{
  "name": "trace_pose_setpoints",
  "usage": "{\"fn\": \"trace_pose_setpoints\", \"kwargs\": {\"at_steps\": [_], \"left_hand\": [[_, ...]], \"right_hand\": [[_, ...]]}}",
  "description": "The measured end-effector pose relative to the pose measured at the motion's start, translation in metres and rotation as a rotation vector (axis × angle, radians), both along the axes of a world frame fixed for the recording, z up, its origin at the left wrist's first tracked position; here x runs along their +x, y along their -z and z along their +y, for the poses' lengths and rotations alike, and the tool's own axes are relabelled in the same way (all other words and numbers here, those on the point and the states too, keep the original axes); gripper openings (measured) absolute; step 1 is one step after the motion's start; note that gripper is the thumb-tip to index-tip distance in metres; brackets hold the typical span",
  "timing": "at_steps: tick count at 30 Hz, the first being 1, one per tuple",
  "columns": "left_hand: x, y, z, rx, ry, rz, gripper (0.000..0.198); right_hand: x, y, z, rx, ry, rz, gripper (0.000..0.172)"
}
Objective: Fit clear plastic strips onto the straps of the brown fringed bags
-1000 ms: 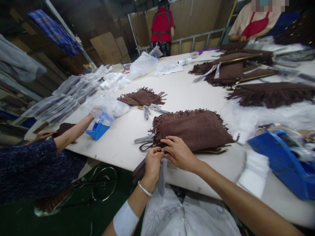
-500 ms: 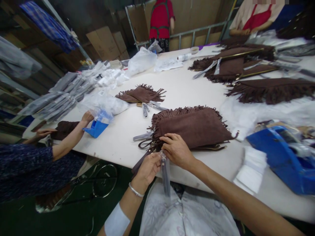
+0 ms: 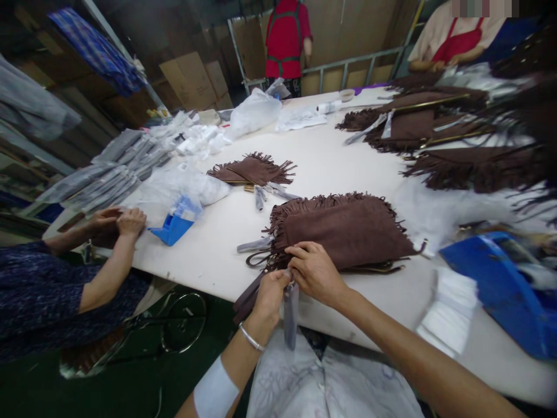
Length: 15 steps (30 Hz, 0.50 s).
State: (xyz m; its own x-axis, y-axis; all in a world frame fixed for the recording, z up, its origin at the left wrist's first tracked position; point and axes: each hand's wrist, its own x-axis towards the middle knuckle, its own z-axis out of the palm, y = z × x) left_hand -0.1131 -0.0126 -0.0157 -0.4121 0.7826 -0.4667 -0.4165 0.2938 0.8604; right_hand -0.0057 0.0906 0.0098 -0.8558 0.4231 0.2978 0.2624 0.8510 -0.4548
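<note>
A brown fringed bag (image 3: 343, 229) lies flat near the table's front edge. Below its left corner, my left hand (image 3: 270, 296) pinches the top of a strap wrapped in a greyish plastic sleeve (image 3: 290, 322), which hangs over the edge. My right hand (image 3: 317, 274) meets it there, thumb and index finger closed at the same spot, its other fingers bent beside the bag's lower edge. The fingers cover the exact point of contact. Brown strap ends (image 3: 248, 297) hang behind my left hand, and another wrapped strap piece (image 3: 255, 244) pokes out left of the bag.
A second fringed bag (image 3: 252, 169) lies farther back; more bags (image 3: 461, 165) are piled right. Beside me are white folded sheets (image 3: 450, 307) and a blue bin (image 3: 491, 284). At left, a co-worker's hands (image 3: 130, 222) work near a small blue holder (image 3: 172, 228) and plastic-wrapped stacks (image 3: 113, 168).
My left hand has turned slightly and moved a little right, closer to my right hand. The wrapped strap still hangs below. The co-worker's hands have come together.
</note>
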Motion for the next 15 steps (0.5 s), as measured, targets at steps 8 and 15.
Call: {"fn": "trace_pose_setpoints", "kwargs": {"at_steps": [8, 15], "left_hand": [[-0.002, 0.003, 0.008, 0.059, -0.041, 0.121, 0.029], [0.015, -0.013, -0.024, -0.001, -0.036, -0.205, 0.032]], "right_hand": [[-0.004, 0.0, -0.001, -0.039, 0.057, 0.022, 0.009], [0.0, 0.001, -0.005, -0.045, 0.092, 0.078, 0.008]]}}
